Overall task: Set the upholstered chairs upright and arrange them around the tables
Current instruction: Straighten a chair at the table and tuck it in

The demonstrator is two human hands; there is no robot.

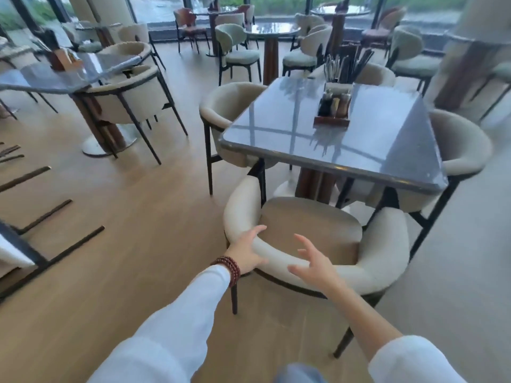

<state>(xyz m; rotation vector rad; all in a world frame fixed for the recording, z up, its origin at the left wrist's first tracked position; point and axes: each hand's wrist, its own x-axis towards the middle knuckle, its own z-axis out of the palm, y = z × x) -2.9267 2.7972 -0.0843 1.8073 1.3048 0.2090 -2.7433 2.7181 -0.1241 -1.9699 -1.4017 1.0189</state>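
A pale wooden floor (pixel 138 230) runs through a dining room lined with windows (pixel 279 4). Right before you, a cream upholstered chair with a curved backrest and dark legs (pixel 309 225) stands upright, its seat tucked at the near edge of a glossy grey rectangular table (pixel 276 128). Your left hand (pixel 246 252) holds the backrest's left curve, fingers laid over the top and thumb on the outer face. Your right hand (pixel 312 264) is wide open with fingers spread, just over the backrest; whether it touches cannot be told. At the far left, another chair (pixel 74 241) lies tipped over, its legs pointing sideways.
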